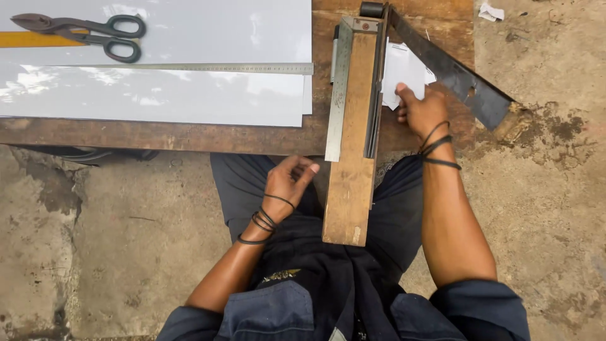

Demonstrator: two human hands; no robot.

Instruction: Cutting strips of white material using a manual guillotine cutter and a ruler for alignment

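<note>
Right hand (421,112) fingers pinch the white sheet (404,72) flat on the table beside the raised cutter blade (451,72). Left hand (287,180) loosely curled, empty, over lap. Butt sheet square, fingers clear of blade.

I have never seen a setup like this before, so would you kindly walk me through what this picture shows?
This one picture comes from a camera worn on a person's head, looking down at their own two bare hands. In front lies a wooden bench carrying a hand-operated lever cutter: a long wooden base with a metal rule along its edge and a dark hinged blade raised to the right. The right hand presses on small white sheet pieces beside the cutting edge. The left hand hangs loosely near the cutter's base, holding nothing. Further left lie large white sheets, a steel ruler and tin snips.
</note>
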